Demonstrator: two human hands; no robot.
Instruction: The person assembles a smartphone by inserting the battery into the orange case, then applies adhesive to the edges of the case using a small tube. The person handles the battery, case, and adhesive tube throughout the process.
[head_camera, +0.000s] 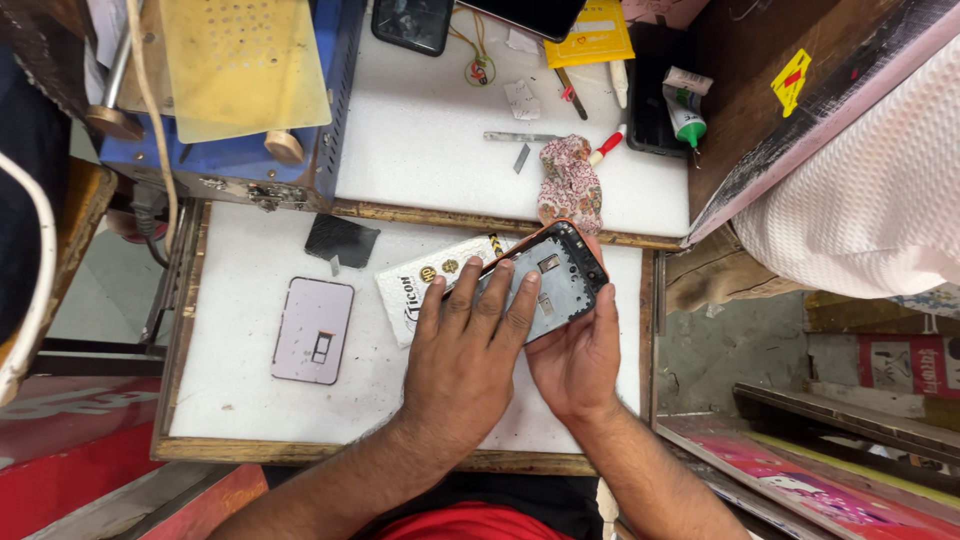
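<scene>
1. The phone lies face down and tilted on the white bench, its top corner pointing up and to the right; its back is off, showing a grey inner plate with small cut-outs and a thin orange rim around the edge.
2. The left hand rests flat on the phone's lower half, fingers spread and pressing down on the grey plate; it covers a good part of the body.
3. The right hand grips the phone's right edge from below, thumb along the orange rim; both hands are grasping the phone.
4. A white card box with gold and black print lies partly under the phone and the left hand, touching both.
5. A pale pink back cover with a small rectangular opening lies flat to the left, well apart from the hands; a dark glass shard sits above it near the bench's back edge.
6. A patterned cloth is bunched on the upper shelf just beyond the phone; a red-handled tool lies beside it, and a white and green tube stands further right.
</scene>
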